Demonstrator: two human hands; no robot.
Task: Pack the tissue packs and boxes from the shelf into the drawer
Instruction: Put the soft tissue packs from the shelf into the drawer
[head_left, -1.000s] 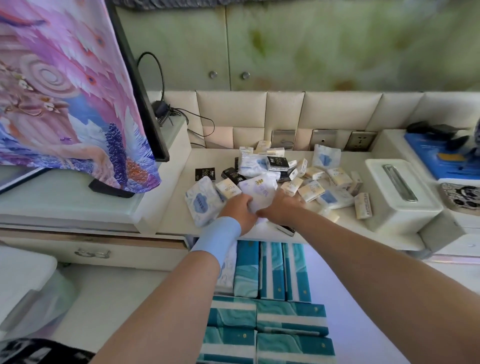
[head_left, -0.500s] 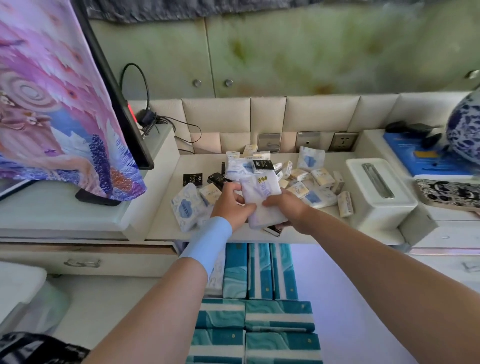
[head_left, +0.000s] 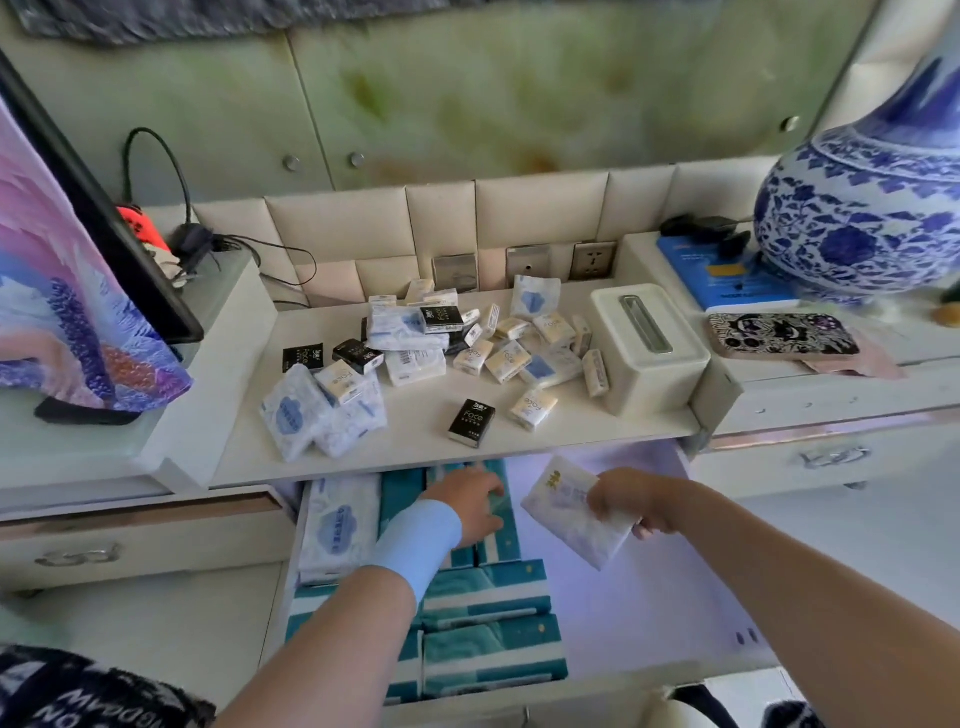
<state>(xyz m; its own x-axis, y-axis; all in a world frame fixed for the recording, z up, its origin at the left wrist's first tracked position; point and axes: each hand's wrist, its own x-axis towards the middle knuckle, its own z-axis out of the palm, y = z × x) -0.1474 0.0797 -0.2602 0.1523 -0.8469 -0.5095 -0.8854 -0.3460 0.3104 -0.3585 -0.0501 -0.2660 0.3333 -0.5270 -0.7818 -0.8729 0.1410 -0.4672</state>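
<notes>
Packs (head_left: 415, 358) on shelf (head_left: 415, 447), above drawer (head_left: 649, 613)

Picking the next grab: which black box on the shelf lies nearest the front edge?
The lone black Face box just above the open drawer; the other black boxes sit farther back.

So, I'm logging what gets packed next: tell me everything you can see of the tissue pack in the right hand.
The tissue pack is soft, white and rectangular, in glossy plastic wrap, with a small gold mark near its upper corner and faint bluish print too blurred to read. The right hand grips its right edge and holds it tilted above the bare right half of the open drawer. It touches nothing else.
</notes>
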